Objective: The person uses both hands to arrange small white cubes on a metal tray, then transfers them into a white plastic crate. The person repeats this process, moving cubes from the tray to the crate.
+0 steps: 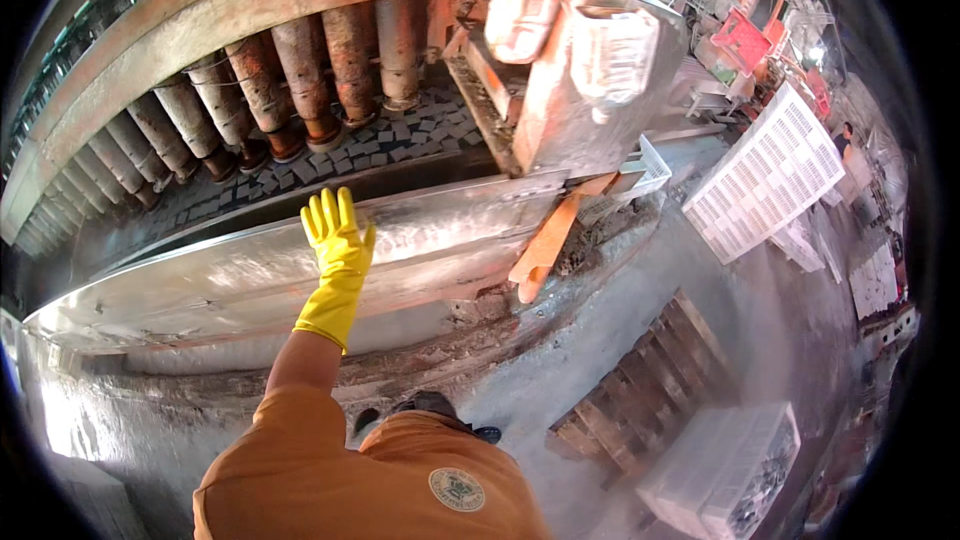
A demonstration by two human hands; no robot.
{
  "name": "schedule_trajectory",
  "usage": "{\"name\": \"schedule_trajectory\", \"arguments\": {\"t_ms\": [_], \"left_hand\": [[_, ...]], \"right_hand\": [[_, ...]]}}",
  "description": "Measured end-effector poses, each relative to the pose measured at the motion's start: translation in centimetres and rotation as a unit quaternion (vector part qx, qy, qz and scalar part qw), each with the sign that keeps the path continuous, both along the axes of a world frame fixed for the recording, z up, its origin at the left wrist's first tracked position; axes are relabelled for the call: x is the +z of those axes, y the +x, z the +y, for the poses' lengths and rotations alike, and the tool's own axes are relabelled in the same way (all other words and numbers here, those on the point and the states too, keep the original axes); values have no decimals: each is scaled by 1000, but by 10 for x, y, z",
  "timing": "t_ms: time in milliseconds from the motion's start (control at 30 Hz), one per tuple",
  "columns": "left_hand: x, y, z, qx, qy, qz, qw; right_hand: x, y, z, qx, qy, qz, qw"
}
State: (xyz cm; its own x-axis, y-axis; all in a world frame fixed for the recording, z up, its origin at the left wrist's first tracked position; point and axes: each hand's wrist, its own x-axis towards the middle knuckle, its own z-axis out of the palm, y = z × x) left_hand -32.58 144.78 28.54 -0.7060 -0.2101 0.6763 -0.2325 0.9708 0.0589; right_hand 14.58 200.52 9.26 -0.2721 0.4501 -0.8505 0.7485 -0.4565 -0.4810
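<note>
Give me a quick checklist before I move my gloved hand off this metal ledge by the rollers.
1. Yellow glove on and intact: ok, it covers the left hand past the wrist, no tear seen.
2. Hand placement: ok, flat on the steel ledge, fingers spread.
3. Clearance from the row of rusty cylinders: ok, fingers stop short of the dark tiled bed.
4. Right hand: cannot tell, not in view.
5. Footing: cannot tell, the floor looks wet and gritty.
6. Wooden pallet and white crate: ok, apart from the feet.
</note>
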Motion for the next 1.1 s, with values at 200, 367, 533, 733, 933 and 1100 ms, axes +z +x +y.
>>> {"name": "schedule_trajectory", "arguments": {"t_ms": [200, 367, 533, 733, 933, 1100], "left_hand": [[-13, -20, 113, -55, 46, -24, 997], [-105, -31, 245, -215, 48, -200, 955], [-180, -101, 385, -258, 171, -499, 810], [-193, -263, 521, -360, 171, -424, 813], [-131, -520, 606, -365, 181, -135, 903], [-93, -684, 531, -261, 211, 32, 941]], "right_hand": [[-55, -51, 210, 37, -270, 320, 907], [-63, -213, 247, -20, -124, 269, 955], [8, -337, 256, -10, 62, 144, 988], [-22, -346, 368, -27, 8, 9, 1000], [46, -485, 381, -69, 45, 33, 996], [48, -650, 424, 81, 42, 92, 992]]}}
